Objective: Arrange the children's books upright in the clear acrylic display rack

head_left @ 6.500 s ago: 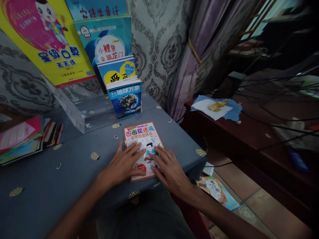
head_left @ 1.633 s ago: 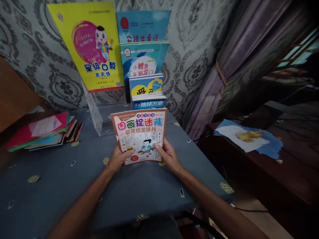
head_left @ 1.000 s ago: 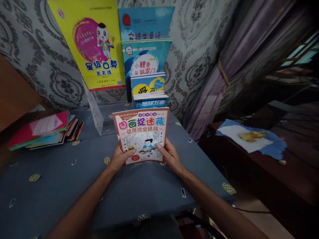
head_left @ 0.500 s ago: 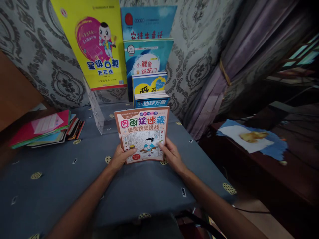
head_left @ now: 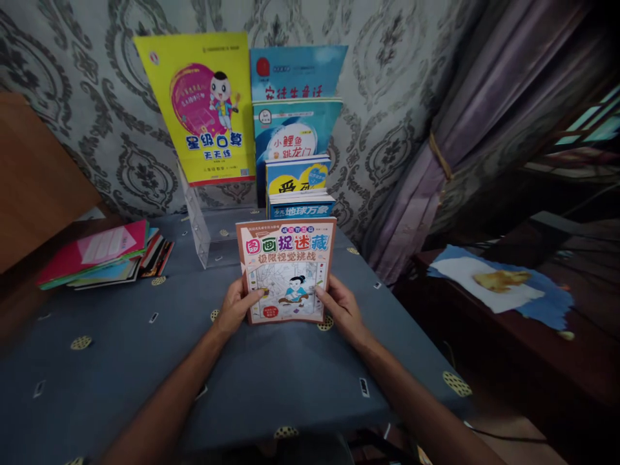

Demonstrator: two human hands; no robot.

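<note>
Between my two hands a book with a brown-edged cover stands nearly upright, its front facing me. My left hand closes on its lower left edge, the thumb lying across the cover. On the lower right edge, my right hand grips it the same way; the fingers of both hands are partly hidden behind. Just beyond it, blue books, a blue-and-yellow book and teal books stand in stepped rows in a clear plastic rack. To their left a tall yellow workbook stands in the rack.
A pile of thin books and folders lies at the left of the cloth-covered table, near a brown board. Patterned wallpaper and a tied curtain are behind. On a dark surface at right lies a blue-and-white cloth.
My view has shifted, so the rack, books and table appear lower and further right. Both hands keep hold of the book, which stays close in front of the rack.
</note>
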